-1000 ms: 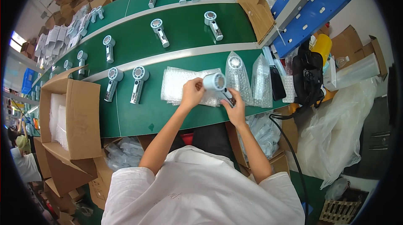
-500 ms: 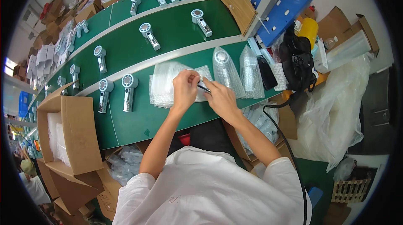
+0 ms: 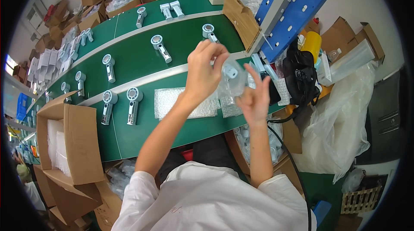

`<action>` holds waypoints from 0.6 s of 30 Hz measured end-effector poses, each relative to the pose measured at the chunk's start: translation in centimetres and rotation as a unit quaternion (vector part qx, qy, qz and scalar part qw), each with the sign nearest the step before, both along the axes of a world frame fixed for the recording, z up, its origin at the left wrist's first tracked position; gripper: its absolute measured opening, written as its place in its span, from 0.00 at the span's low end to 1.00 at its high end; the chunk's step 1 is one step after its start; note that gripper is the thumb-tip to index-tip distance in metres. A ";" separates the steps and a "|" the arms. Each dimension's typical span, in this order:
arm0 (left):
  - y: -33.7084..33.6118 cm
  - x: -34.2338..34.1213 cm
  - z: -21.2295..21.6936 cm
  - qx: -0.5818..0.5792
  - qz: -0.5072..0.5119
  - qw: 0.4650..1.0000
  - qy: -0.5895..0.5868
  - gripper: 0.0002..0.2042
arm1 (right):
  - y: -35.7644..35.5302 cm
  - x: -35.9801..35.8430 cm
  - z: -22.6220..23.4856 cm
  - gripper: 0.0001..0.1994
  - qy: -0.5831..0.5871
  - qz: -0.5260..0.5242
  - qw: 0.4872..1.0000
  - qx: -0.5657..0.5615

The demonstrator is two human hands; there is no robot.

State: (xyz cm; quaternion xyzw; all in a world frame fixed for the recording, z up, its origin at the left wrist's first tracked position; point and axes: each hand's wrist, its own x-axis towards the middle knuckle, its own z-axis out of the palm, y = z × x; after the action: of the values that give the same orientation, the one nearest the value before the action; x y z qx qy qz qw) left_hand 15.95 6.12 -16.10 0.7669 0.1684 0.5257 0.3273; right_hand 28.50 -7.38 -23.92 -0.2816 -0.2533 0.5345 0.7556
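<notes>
My left hand (image 3: 206,69) is raised over the table, its fingers pinched on a clear plastic bag (image 3: 236,85). A pale blue piece (image 3: 231,72) shows in or behind that bag; I cannot tell which. Beside the bag's right side is my right hand (image 3: 255,99), fingers spread, with nothing visibly held. Flat bubble-wrap pouches (image 3: 166,101) lie under my left forearm. Partly hidden behind the bag and my right hand is bubble wrap (image 3: 230,106) at the table's edge. Two pale blue handheld fans (image 3: 133,106) (image 3: 108,106) lie left of the pouches.
More handheld fans (image 3: 161,49) rest on the green surface (image 3: 133,54) beyond a pale rail. An open cardboard box (image 3: 84,144) stands left. To the right are a black bag (image 3: 301,67), a white keyboard (image 3: 283,95) and a hanging black cable (image 3: 293,153).
Both hands have risen and moved apart; my right hand has opened. The clear bag is now held up, and the dark rod-like thing between my hands is out of sight. The view has tilted slightly.
</notes>
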 end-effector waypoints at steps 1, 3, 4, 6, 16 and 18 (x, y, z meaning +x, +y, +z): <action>0.3 0.2 0.7 -0.022 -0.027 0.999 0.008 0.05 | -0.6 -0.1 0.3 0.36 0.022 0.023 0.999 -0.019; -1.2 0.5 1.0 -0.030 -0.085 0.996 0.014 0.05 | -1.7 -0.5 0.7 0.34 0.069 0.064 0.994 -0.056; -2.4 0.5 0.9 -0.039 -0.144 0.989 0.020 0.05 | -1.8 -0.6 0.6 0.32 0.092 0.085 0.989 -0.075; -5.9 -0.2 0.3 0.015 -0.176 0.983 0.059 0.05 | -1.4 -0.6 0.4 0.31 0.087 0.074 0.991 -0.074; -10.6 -21.0 5.7 -0.225 -0.209 0.863 -0.401 0.03 | -0.6 4.0 -6.1 0.23 -0.643 -0.081 0.674 -0.355; -10.7 -21.2 6.7 -0.212 -0.224 0.844 -0.439 0.02 | 0.4 1.7 -8.8 0.21 -0.678 -0.187 0.611 -0.364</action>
State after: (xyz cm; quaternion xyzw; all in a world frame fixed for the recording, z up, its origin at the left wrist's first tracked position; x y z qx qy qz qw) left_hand -5.20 -4.61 -9.43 0.3851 -0.0618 0.6710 0.6306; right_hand 30.20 -6.95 -32.69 -0.8567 -0.4196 0.0861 0.2875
